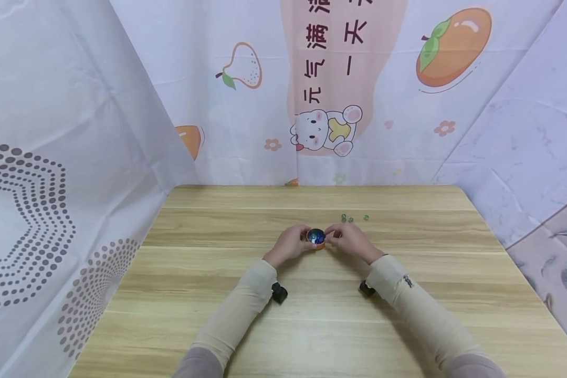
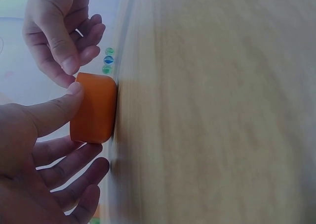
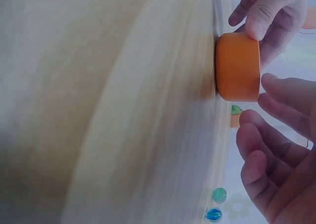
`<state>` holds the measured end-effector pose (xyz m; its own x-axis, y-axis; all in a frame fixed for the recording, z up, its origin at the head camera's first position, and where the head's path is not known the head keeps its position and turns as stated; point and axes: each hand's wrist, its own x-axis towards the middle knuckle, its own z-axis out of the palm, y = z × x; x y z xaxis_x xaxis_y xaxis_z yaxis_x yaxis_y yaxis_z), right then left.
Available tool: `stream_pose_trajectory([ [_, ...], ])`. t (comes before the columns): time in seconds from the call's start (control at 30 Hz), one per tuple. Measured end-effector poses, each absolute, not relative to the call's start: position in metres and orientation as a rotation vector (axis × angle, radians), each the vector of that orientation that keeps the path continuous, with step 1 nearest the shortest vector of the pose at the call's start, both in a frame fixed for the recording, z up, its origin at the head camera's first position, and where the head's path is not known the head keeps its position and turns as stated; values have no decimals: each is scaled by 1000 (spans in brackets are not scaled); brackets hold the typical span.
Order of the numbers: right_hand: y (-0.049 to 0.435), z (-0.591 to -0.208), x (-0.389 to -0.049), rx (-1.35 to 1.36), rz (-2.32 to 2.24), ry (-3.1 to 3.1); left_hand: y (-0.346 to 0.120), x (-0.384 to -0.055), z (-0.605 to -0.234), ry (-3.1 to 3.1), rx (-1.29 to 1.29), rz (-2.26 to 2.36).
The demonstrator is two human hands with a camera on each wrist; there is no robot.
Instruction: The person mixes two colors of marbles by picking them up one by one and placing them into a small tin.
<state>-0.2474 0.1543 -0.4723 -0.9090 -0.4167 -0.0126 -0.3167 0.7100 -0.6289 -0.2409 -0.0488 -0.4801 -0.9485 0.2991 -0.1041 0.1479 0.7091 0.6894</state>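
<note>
A small orange cup stands upright on the table, with dark blue and green shiny marbles inside. My left hand holds it from the left, thumb at the near rim and fingers around the far side. At the cup's right rim is my right hand, thumb and index tips close together, the other fingers curled. Whether anything sits between those tips is hidden. Both wrist views show the cup's smooth orange side and the right hand's fingertips at its opening.
Several glass marbles lie behind the right hand, green and blue in the wrist views. The wooden table ends at a printed curtain at the back, with more cloth on both sides. A dark wrist camera hangs under each cuff.
</note>
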Motion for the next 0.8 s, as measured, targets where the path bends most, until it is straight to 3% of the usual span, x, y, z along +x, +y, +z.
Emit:
stream_pose_trajectory([
  [0.8, 160, -470, -251, -583, -917, 2815, -51, -243, -483, 2708, 395, 1066],
])
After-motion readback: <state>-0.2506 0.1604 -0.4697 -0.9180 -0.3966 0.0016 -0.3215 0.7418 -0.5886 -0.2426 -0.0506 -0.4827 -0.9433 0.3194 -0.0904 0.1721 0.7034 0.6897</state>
